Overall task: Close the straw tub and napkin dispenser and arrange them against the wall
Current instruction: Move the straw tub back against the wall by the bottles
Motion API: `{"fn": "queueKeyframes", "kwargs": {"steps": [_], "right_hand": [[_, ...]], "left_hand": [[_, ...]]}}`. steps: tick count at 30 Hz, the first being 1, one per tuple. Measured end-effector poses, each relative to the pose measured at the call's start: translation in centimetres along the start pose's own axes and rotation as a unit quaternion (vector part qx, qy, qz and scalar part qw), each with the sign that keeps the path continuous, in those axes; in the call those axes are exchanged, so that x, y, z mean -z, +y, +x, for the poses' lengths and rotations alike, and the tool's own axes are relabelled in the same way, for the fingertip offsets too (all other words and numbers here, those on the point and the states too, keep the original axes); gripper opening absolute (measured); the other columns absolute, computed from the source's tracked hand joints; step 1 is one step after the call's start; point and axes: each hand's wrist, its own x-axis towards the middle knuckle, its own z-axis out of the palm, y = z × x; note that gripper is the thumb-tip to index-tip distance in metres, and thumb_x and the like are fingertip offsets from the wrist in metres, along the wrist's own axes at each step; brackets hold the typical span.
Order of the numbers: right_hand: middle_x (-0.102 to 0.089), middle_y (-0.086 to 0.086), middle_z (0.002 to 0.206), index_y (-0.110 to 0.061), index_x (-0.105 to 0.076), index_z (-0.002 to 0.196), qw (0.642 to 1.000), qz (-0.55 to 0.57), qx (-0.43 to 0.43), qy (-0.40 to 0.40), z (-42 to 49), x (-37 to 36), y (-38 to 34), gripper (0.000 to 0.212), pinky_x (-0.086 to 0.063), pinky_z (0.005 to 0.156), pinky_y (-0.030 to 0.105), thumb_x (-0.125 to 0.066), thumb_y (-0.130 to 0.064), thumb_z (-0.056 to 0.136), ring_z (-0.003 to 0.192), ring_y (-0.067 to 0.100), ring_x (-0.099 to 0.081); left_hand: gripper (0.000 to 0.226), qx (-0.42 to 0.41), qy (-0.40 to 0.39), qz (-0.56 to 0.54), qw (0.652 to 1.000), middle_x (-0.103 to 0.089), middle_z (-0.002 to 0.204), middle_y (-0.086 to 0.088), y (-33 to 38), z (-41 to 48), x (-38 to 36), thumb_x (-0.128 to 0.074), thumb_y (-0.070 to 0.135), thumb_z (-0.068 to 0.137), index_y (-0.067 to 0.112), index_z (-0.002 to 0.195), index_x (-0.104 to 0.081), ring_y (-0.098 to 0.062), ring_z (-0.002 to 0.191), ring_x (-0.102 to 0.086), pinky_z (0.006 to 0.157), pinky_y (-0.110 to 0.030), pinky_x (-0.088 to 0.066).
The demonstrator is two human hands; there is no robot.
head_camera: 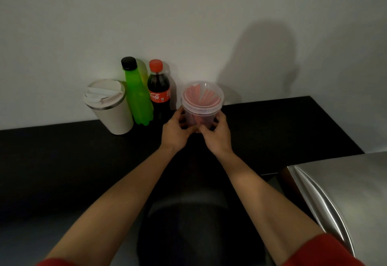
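Note:
A clear plastic straw tub holding red-and-white straws stands upright near the wall, a clear lid sitting on its top. My left hand grips its lower left side and my right hand grips its lower right side. The tub sits just right of the cola bottle. At the lower right, a shiny metal box with a curved face may be the napkin dispenser; only part of it shows.
Against the wall stand a white lidded travel cup, a green bottle with a black cap and a cola bottle with a red cap. The black counter runs right along the wall and ends at a corner.

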Motion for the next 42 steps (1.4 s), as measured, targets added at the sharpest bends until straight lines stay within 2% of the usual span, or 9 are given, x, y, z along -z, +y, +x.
{"fn": "queueKeyframes", "kwargs": {"steps": [2,5,7,15,19,25,29,32,42], "right_hand": [[-0.051,-0.001,0.133,-0.019,-0.038,0.139,1.000,-0.001,0.001,0.000,0.17,-0.27,0.01,0.070,-0.040,0.080,0.007,-0.068,-0.009,0.077,0.111,0.004,-0.047],[-0.048,0.002,0.138,-0.018,-0.036,0.141,1.000,-0.005,-0.006,0.000,0.28,-0.64,0.00,0.070,-0.045,0.099,0.029,-0.066,-0.009,0.079,0.122,0.012,-0.048],[-0.046,0.003,0.140,-0.017,-0.034,0.142,1.000,-0.009,-0.008,0.001,0.36,-0.75,0.00,0.070,-0.043,0.104,0.037,-0.065,-0.009,0.080,0.125,0.017,-0.047],[-0.046,0.003,0.139,-0.018,-0.033,0.142,1.000,-0.020,-0.008,0.002,0.54,-0.83,0.07,0.070,-0.042,0.105,0.037,-0.065,-0.009,0.081,0.125,0.017,-0.047],[-0.046,0.005,0.139,-0.016,-0.032,0.142,1.000,-0.022,-0.010,-0.001,0.62,-0.81,0.07,0.069,-0.042,0.105,0.038,-0.063,-0.007,0.081,0.125,0.018,-0.047],[-0.048,0.002,0.135,-0.019,-0.035,0.140,1.000,-0.018,-0.008,0.000,0.69,-0.55,-0.11,0.069,-0.042,0.090,0.022,-0.067,-0.011,0.079,0.119,0.012,-0.049],[-0.048,0.004,0.137,-0.018,-0.036,0.140,1.000,-0.011,-0.007,0.004,0.60,-0.59,-0.29,0.070,-0.043,0.101,0.033,-0.068,-0.014,0.078,0.123,0.017,-0.048],[-0.048,0.003,0.137,-0.020,-0.036,0.140,1.000,-0.016,-0.005,0.003,0.58,-0.58,-0.39,0.069,-0.042,0.100,0.031,-0.068,-0.016,0.079,0.123,0.016,-0.048],[-0.047,0.006,0.139,-0.016,-0.036,0.141,0.999,-0.025,-0.021,0.000,0.65,-0.60,-0.20,0.070,-0.042,0.105,0.041,-0.068,-0.017,0.079,0.125,0.019,-0.048]], "left_hand": [[0.070,-0.003,0.004,0.003,1.000,-0.062,0.123,-0.006,-0.14,0.26,0.01,-0.075,0.013,0.075,0.018,0.137,-0.044,-0.013,0.104,-0.060,0.088,-0.024,-0.047],[0.071,-0.003,0.011,-0.001,1.000,-0.062,0.123,-0.007,-0.22,0.47,-0.12,-0.075,0.012,0.076,0.018,0.139,-0.042,-0.015,0.106,-0.060,0.089,-0.024,-0.047],[0.072,-0.003,0.009,0.000,1.000,-0.061,0.124,-0.006,-0.29,0.63,-0.17,-0.075,0.013,0.076,0.018,0.140,-0.041,-0.014,0.107,-0.059,0.089,-0.024,-0.046],[0.074,0.004,0.008,-0.002,1.000,-0.060,0.127,-0.008,-0.23,0.89,-0.21,-0.075,0.014,0.076,0.017,0.140,-0.040,-0.019,0.109,-0.060,0.094,-0.031,-0.048],[0.073,0.005,0.007,0.000,1.000,-0.059,0.128,-0.008,-0.28,0.89,-0.23,-0.075,0.016,0.076,0.017,0.140,-0.039,-0.016,0.109,-0.059,0.091,-0.024,-0.046],[0.074,0.019,0.009,-0.010,1.000,-0.059,0.127,-0.007,-0.27,0.72,-0.25,-0.075,0.013,0.076,0.016,0.141,-0.039,-0.013,0.106,-0.058,0.090,-0.024,-0.046],[0.071,0.024,0.016,-0.007,1.000,-0.059,0.127,-0.009,-0.30,0.63,-0.44,-0.075,0.012,0.076,0.015,0.139,-0.041,-0.019,0.110,-0.059,0.094,-0.032,-0.048],[0.071,0.026,0.017,-0.005,1.000,-0.060,0.126,-0.009,-0.22,0.70,-0.49,-0.074,0.011,0.076,0.015,0.139,-0.042,-0.019,0.109,-0.060,0.096,-0.035,-0.048],[0.069,0.026,0.024,-0.001,0.999,-0.061,0.124,-0.008,-0.24,0.63,-0.76,-0.075,0.012,0.076,0.016,0.137,-0.043,-0.017,0.107,-0.061,0.092,-0.028,-0.048]]}}
